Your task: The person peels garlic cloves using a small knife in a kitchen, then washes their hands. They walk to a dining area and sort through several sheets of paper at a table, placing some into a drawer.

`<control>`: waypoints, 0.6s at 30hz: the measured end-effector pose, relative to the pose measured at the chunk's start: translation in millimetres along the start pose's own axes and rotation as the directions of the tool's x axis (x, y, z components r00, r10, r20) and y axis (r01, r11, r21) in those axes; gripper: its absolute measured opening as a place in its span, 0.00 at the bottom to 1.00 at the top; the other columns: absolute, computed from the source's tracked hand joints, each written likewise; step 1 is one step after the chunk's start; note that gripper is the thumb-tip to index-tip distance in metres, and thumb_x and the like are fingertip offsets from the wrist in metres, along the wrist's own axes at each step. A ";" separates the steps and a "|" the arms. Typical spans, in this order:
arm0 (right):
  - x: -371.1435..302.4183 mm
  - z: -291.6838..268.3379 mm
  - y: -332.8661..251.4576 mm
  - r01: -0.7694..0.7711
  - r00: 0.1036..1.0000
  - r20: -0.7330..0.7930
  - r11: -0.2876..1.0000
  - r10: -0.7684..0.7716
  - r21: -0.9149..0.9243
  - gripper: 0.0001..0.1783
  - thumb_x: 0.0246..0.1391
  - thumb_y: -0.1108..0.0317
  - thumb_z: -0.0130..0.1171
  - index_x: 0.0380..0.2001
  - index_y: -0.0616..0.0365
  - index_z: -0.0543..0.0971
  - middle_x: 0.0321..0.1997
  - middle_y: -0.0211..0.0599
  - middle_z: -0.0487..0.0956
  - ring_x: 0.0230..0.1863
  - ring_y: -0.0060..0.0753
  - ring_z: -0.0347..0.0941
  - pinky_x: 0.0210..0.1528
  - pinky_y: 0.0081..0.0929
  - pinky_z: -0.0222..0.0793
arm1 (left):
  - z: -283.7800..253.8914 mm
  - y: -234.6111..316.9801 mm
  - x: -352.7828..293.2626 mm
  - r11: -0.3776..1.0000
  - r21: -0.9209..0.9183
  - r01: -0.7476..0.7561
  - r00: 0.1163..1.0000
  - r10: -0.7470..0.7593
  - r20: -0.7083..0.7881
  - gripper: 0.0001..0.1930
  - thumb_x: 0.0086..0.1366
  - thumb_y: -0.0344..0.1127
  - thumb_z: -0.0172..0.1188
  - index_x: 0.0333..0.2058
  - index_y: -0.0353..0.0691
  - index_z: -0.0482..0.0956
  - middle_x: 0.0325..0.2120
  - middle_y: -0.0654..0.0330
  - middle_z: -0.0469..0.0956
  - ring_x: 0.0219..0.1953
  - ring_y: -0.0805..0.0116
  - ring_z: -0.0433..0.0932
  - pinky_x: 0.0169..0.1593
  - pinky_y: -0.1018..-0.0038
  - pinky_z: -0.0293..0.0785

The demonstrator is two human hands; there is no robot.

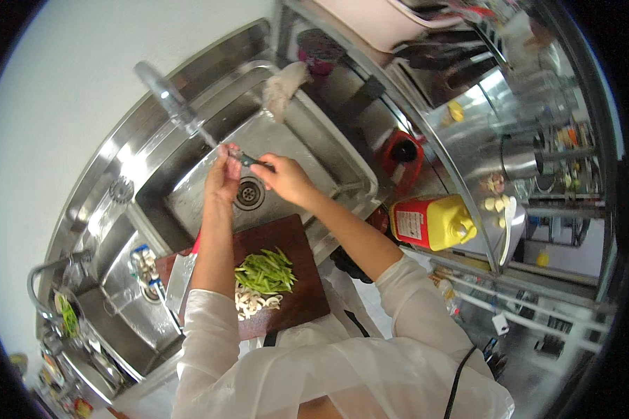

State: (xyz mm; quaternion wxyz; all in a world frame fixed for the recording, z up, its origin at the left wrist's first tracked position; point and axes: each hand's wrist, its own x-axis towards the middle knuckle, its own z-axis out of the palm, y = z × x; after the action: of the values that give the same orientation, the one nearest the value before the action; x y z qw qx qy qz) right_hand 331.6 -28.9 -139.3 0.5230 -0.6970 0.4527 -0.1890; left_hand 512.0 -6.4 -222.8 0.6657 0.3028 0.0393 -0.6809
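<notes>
Over the sink basin [328,146], my right hand [286,178] is closed around the dark handle of a small peeler-like tool [250,160]; its exact kind is hard to make out. My left hand [221,178] has its fingers curled at the tool's far end, under the thin stream from the faucet [164,94]. Below both hands is the round drain [249,195]. Nearer my body, a dark brown cutting board [311,293] bears sliced green peppers [267,272] and sliced white mushrooms [255,304]. My left forearm hides part of the board.
Left of the board lies a broad knife blade [179,281], partly hidden. A second sink [112,314] stands at the lower left. A beige cloth [285,87] hangs over the far basin rim. On the right are a yellow jug [437,222] and a metal shelf [444,157].
</notes>
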 end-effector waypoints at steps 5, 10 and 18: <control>-30.5 -42.1 -5.2 0.034 0.913 -0.301 0.786 -0.276 -0.617 0.17 0.52 0.54 0.53 0.36 0.56 0.71 0.19 0.41 0.75 0.22 0.46 0.74 0.25 0.39 0.67 | 27.6 -3.2 14.6 0.985 -0.170 0.007 0.909 -0.077 -0.409 0.14 0.67 0.34 0.36 0.42 0.33 0.69 0.44 0.51 0.73 0.47 0.56 0.72 0.54 0.56 0.65; -104.8 -135.4 51.2 -0.334 0.592 -0.804 0.892 -0.053 -0.305 0.21 0.55 0.54 0.48 0.43 0.61 0.71 0.36 0.54 0.75 0.36 0.44 0.75 0.32 0.36 0.68 | 35.5 13.4 31.4 0.990 -0.133 0.047 0.880 -0.104 -0.463 0.20 0.67 0.40 0.30 0.44 0.31 0.64 0.45 0.45 0.68 0.53 0.48 0.62 0.60 0.50 0.50; -107.8 -200.3 195.2 -0.435 0.232 -0.555 0.596 0.799 0.675 0.20 0.53 0.54 0.45 0.42 0.57 0.67 0.30 0.32 0.67 0.27 0.39 0.65 0.32 0.41 0.66 | 104.8 -4.6 -8.6 0.994 0.016 0.112 0.778 -0.077 -0.623 0.05 0.58 0.38 0.55 0.33 0.49 0.76 0.35 0.65 0.78 0.39 0.67 0.71 0.57 0.54 0.52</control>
State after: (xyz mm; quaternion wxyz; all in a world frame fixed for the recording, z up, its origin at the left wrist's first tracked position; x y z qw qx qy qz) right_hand 43.5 -59.8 -215.9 0.3975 -0.1565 0.8352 -0.3462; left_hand 469.4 -46.2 -135.2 0.5725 0.5249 0.2534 -0.5766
